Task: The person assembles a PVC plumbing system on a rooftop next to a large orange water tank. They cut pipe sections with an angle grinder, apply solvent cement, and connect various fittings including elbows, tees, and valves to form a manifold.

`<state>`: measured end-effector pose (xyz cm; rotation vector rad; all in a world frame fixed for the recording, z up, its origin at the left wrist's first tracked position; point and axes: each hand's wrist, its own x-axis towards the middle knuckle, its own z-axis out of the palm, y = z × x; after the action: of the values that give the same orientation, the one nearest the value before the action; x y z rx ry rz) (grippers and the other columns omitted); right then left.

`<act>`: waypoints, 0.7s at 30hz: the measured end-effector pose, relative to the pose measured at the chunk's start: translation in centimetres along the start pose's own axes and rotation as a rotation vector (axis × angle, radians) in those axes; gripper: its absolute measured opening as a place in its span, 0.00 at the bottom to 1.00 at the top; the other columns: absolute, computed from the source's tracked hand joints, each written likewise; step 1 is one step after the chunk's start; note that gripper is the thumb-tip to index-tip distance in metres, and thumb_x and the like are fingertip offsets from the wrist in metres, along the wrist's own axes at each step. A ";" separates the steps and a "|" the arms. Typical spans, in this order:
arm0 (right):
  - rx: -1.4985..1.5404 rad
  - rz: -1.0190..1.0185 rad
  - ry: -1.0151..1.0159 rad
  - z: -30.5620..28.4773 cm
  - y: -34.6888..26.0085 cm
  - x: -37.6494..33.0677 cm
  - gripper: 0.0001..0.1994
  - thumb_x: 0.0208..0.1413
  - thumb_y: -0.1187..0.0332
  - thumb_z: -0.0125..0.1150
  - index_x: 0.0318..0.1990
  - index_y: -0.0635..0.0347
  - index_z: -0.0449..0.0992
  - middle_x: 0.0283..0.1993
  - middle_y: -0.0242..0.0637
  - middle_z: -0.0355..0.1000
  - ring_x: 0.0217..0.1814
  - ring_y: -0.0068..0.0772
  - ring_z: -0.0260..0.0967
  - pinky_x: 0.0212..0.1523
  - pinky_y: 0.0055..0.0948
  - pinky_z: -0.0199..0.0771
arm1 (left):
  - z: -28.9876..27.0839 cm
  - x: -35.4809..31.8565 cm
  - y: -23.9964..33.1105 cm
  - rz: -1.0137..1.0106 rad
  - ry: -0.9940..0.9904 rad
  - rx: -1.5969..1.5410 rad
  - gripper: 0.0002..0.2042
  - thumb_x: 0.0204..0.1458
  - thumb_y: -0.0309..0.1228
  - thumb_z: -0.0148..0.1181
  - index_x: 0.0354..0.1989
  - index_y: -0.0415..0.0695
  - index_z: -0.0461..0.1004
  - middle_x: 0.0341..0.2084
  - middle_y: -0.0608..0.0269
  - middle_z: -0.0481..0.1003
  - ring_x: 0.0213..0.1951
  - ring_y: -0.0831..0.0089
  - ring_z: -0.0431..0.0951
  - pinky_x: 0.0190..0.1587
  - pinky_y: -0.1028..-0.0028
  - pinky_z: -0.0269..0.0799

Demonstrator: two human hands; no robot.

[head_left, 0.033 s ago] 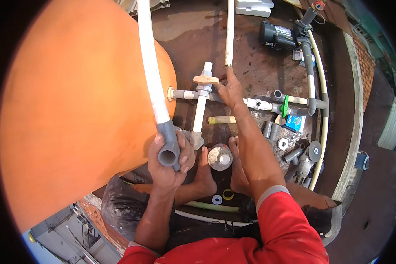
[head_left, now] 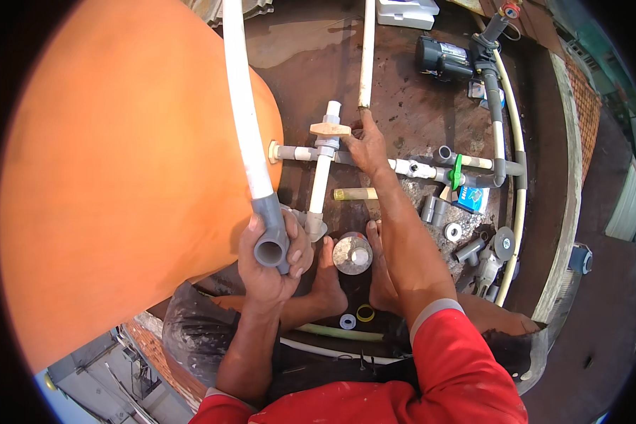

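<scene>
My left hand [head_left: 267,247] is wrapped round a grey pipe tee [head_left: 270,253], whose round mouth faces up at me. A long white pipe [head_left: 246,127] runs into its top end. My right hand [head_left: 367,147] lies over the horizontal grey-and-white pipe [head_left: 305,153], one finger stretched toward the low end of another white pipe [head_left: 367,63]; its other fingers are partly hidden. Left of that hand sits a valve with a tan handle [head_left: 330,129], joined to a short white pipe [head_left: 321,184] and a grey elbow [head_left: 314,226].
A large orange tank [head_left: 141,162] fills the left. To the right are a green-handled valve [head_left: 456,172], a blue box [head_left: 473,198], loose grey fittings [head_left: 434,210] and an angle grinder [head_left: 493,260]. A black pump motor [head_left: 444,58] stands farther off. A round can [head_left: 352,255] sits between my feet.
</scene>
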<state>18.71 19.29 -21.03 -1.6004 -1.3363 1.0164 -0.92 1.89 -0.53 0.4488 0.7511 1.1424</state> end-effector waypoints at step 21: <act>0.055 0.192 0.278 -3.6 -7.1 10.5 0.44 0.64 0.43 0.67 0.68 0.78 0.59 0.62 0.79 0.72 0.69 0.73 0.72 0.69 0.55 0.74 | -0.1 0.3 0.6 0.062 0.028 0.052 0.28 0.73 0.57 0.43 0.40 0.39 0.70 0.18 0.63 0.66 0.14 0.74 0.63 0.19 0.74 0.59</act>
<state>20.86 30.30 -14.02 -1.7799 -0.9753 0.8945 -1.35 2.35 -0.29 0.5034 0.7979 1.1912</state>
